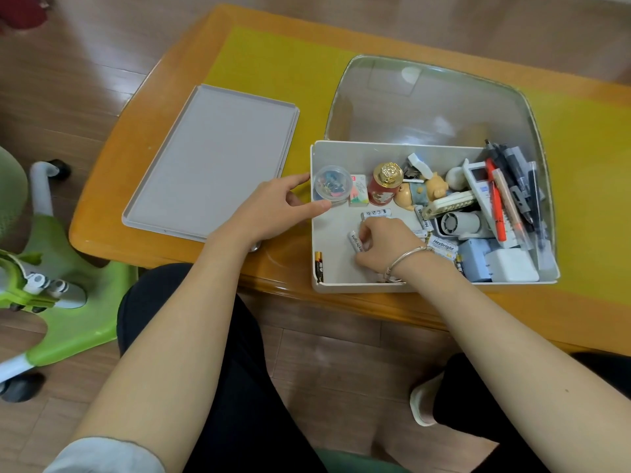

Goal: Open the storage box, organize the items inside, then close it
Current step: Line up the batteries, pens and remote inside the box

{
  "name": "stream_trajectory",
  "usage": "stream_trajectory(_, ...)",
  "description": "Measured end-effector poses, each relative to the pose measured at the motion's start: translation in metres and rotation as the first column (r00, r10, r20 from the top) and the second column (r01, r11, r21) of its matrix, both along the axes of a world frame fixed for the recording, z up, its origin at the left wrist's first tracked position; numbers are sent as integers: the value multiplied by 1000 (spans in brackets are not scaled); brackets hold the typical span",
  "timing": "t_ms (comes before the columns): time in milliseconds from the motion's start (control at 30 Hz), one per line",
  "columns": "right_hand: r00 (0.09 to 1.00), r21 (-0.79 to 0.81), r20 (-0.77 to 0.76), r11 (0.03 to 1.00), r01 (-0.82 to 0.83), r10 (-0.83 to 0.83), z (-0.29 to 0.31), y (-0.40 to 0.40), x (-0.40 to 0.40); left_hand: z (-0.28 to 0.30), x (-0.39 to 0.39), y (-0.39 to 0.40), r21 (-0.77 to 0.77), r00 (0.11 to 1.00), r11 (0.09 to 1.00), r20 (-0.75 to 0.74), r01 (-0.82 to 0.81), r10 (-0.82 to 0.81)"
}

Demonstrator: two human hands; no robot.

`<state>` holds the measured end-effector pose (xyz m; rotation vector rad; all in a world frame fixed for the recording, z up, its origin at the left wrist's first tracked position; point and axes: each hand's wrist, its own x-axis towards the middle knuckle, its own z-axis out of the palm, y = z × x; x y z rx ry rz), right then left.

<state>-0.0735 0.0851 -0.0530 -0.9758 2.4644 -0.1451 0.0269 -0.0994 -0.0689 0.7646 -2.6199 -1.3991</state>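
The white storage box (392, 286) stands open on the table, with its grey lid (211, 162) lying flat to its left. My left hand (273, 213) rests on the box's left wall, fingers apart, beside a clear round tub of clips (333, 183). My right hand (386, 245) is inside the box, fingers closed on white batteries (355, 241); another battery (377, 213) lies just beyond it. A red jar with a gold cap (384, 184), a pig figurine (421, 192), a small fan (459, 224), pens (505, 196) and white chargers (508, 266) fill the right side.
The wooden table (170, 247) has a yellow mat (273, 63). A clear curved cover (426, 100) stands behind the box. A green wheeled chair (58, 274) stands on the floor at the left. My knees are under the table's near edge.
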Motion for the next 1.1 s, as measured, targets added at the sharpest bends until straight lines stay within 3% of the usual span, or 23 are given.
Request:
stream_trajectory(100, 998, -74, 67, 997, 4, 1, 4, -7, 5, 1, 0, 0, -4, 1000, 1000, -1, 6, -6)
stream_trajectory(233, 943, -139, 320, 980, 145, -95, 6, -18, 10, 1, 0, 1, -38, 1000, 999, -10, 5, -6)
stream_trajectory(300, 915, -178, 374, 956, 233, -154, 4, -25, 11, 1, 0, 0, -40, 1000, 999, -16, 8, -8)
stream_trajectory(400, 915, -247, 353, 924, 293, -196, 2, -35, 12, 0, 1, -1, -24, 1000, 1000, -26, 12, -13)
stream_trajectory(633, 970, -223, 214, 960, 166, -118, -5, -50, 19, -2, 1, -1, -33, 999, 999, -40, 7, -8)
stream_trajectory(1100, 970, -231, 242, 969, 92, -35, -2, -44, 17, -1, 1, -1, -12, 999, 1000, -37, 23, -23)
